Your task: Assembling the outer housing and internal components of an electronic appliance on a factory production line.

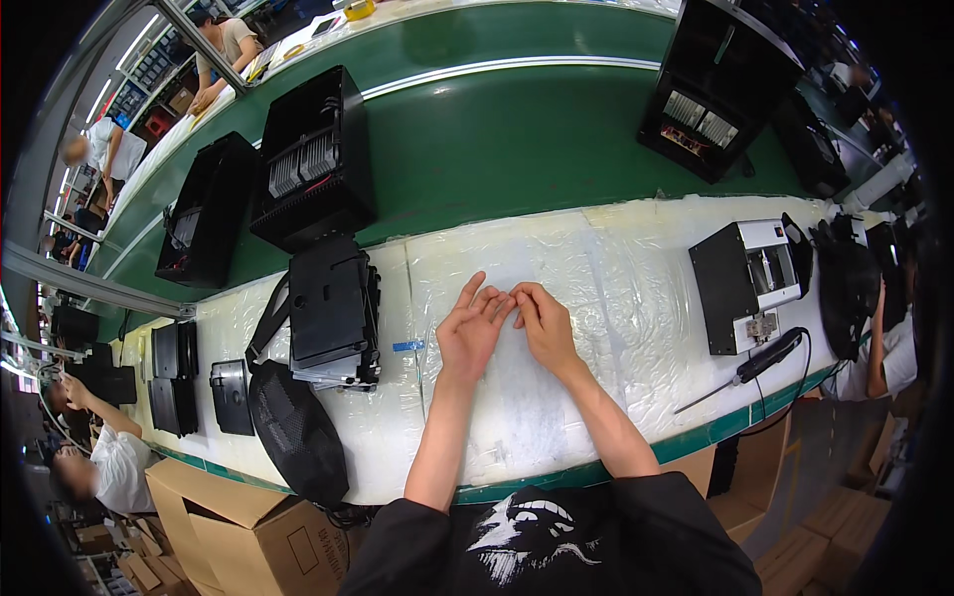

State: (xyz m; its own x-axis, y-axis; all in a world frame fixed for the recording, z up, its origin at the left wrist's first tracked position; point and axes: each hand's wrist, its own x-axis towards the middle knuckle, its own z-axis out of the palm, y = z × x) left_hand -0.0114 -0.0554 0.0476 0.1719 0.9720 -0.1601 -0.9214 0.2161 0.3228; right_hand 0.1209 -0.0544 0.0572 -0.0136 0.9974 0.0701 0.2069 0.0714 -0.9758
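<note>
Centrally, both bare hands meet above the tabletop (517, 437), which is covered in clear, wrinkled plastic wrap. The left hand (469, 336) is turned palm up, its fingers loosely spread and partly bent, with the index finger stretched out farthest. The right hand (544, 330) has its fingers bent inward and close together, their tips at the left hand's fingertips; whether something small is pinched there, I cannot tell.

Left of the hands, a short blue strip (408, 346) lies on the wrap, just beside a stack of black panels (331, 308). Near that stack are a black mesh cover (290, 432) and a small black tray (232, 397).

Well to the right stands a black case with a silver front (750, 283); a corded screwdriver (767, 358) lies in front of it, its long shaft pointing back toward the person.

Beyond the tabletop, two open black boxes with grey fins inside stand at the left of a green surface (517, 149), and a tall black box (723, 74) at its right. An open cardboard box (224, 497) sits below the tabletop's left edge. Co-workers appear at both sides.
</note>
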